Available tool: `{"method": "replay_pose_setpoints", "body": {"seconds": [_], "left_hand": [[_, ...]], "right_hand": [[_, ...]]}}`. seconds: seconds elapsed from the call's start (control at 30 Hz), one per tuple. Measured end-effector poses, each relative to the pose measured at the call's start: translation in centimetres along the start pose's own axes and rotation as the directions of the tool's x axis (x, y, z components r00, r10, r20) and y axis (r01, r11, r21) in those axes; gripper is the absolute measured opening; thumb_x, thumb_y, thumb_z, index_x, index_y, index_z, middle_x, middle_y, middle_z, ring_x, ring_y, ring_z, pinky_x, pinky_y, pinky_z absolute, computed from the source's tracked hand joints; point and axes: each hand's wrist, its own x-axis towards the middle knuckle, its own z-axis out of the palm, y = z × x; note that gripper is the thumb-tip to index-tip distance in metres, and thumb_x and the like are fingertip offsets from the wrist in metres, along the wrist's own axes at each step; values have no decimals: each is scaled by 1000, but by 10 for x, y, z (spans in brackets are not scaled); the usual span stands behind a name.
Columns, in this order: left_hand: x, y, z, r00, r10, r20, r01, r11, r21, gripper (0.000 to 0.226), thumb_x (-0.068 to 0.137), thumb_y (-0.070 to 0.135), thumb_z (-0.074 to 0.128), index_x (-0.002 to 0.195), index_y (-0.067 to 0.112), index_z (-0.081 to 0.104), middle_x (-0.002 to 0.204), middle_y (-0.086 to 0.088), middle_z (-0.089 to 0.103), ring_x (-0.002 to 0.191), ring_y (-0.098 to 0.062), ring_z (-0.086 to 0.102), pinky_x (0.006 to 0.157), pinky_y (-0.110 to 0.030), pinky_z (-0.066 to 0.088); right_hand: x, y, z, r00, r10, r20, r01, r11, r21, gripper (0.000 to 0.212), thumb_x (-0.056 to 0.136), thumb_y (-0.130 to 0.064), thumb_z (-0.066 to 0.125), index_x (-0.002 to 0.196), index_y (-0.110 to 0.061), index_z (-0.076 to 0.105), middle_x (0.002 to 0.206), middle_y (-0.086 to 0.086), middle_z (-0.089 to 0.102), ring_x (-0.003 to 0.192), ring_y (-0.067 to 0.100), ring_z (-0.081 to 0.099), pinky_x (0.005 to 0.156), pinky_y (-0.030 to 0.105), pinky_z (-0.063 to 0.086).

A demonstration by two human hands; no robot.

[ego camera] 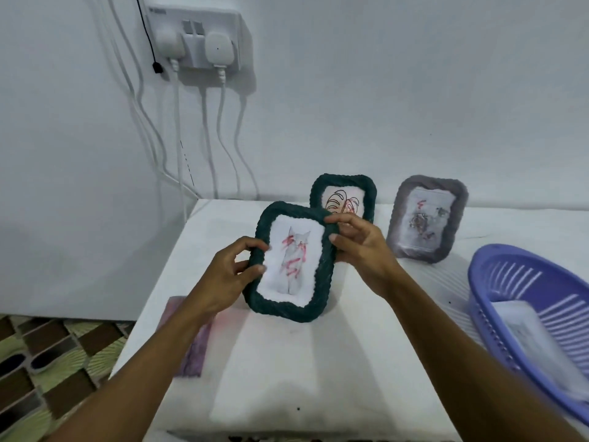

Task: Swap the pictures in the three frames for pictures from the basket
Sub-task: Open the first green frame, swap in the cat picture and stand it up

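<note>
Left hand (229, 272), right hand (360, 247) gripping fuzzy green rounded frame (283, 309) (cat sketch (294, 250))

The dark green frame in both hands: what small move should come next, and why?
Probably stand the dark green frame upright on the table, beside the other green frame. The left hand and right hand grip its sides, a picture sits in it, and a loose pink sheet lies on the table.

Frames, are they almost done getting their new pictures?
Hard to say any is finished. The left hand and right hand hold the front green frame with a cat drawing in it. The other green frame and grey frame stand untouched, and paper waits in the basket.
</note>
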Motion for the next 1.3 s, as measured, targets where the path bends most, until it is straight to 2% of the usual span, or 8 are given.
{"method": "replay_pose_setpoints", "body": {"seconds": [0.17, 0.33, 0.47, 0.67, 0.77, 0.93, 1.17, 1.3], "left_hand": [[-16, -8, 43, 971, 236, -43, -194, 876, 441, 50, 74, 55, 64, 122, 42, 53, 140, 9, 31, 129, -9, 29, 104, -21, 29], [-45, 10, 91, 900, 336, 277, -435, 742, 511, 60, 79, 59, 62, 133, 42, 43, 134, 12, 34, 122, -7, 38, 93, -24, 50], [-53, 11, 112, 885, 364, 289, -465, 669, 580, 55, 85, 45, 63, 137, 41, 44, 137, 7, 35, 116, -14, 51, 85, -16, 47], [-61, 20, 118, 923, 345, 169, -382, 774, 505, 48, 79, 28, 70, 124, 29, 54, 124, 10, 45, 92, -11, 60, 82, -24, 56], [-63, 20, 113, 970, 233, 64, -241, 950, 196, 50, 78, 10, 73, 120, 29, 54, 116, 14, 53, 94, -13, 62, 78, -25, 57], [-73, 0, 113, 992, -23, 127, 39, 992, -124, 58, 84, -2, 66, 125, 35, 50, 125, 15, 57, 101, -17, 65, 83, -32, 55], [-97, -37, 114, 985, 30, 168, -106, 877, 468, 57, 80, 37, 60, 135, 34, 42, 132, 22, 41, 127, -1, 36, 110, -31, 32], [-102, -43, 108, 981, 88, 174, -180, 755, 631, 62, 80, 52, 50, 137, 29, 43, 133, 22, 36, 128, -2, 28, 108, -26, 20]], "right_hand": [[-29, -4, -14, 994, 47, -94, -43, 998, 45, 27, 91, 2, 58, 116, -7, 62, 110, 12, 71, 104, 30, 65, 84, 48, 57], [-52, -17, -19, 993, 22, -116, -21, 1000, 9, 29, 92, 1, 58, 119, -7, 61, 110, 12, 71, 101, 26, 69, 75, 42, 59], [-65, -29, -18, 997, -2, -82, -3, 998, -58, 28, 92, 0, 58, 117, -10, 64, 108, 14, 71, 91, 25, 71, 67, 36, 59], [-79, -29, -25, 998, -59, -31, 53, 986, -156, 34, 95, -7, 56, 127, -20, 59, 119, 8, 68, 98, 25, 69, 81, 34, 57], [-87, -3, -47, 993, -119, -18, 85, 796, -599, 34, 95, -18, 58, 126, -31, 60, 134, -5, 56, 119, 15, 55, 93, 38, 51], [-119, 40, -58, 997, 61, 47, -16, 763, -646, 33, 89, -31, 65, 120, -42, 61, 149, -5, 31, 126, 19, 46, 88, 22, 53], [-159, 82, -54, 999, 40, 33, 6, 545, -839, 44, 85, -48, 65, 127, -49, 53, 156, -9, 9, 124, 16, 41, 107, 38, 41], [-157, 82, -59, 998, 55, 11, -12, 388, -921, 43, 88, -53, 56, 130, -48, 50, 153, -4, 26, 128, 22, 36, 106, 45, 34]]}}
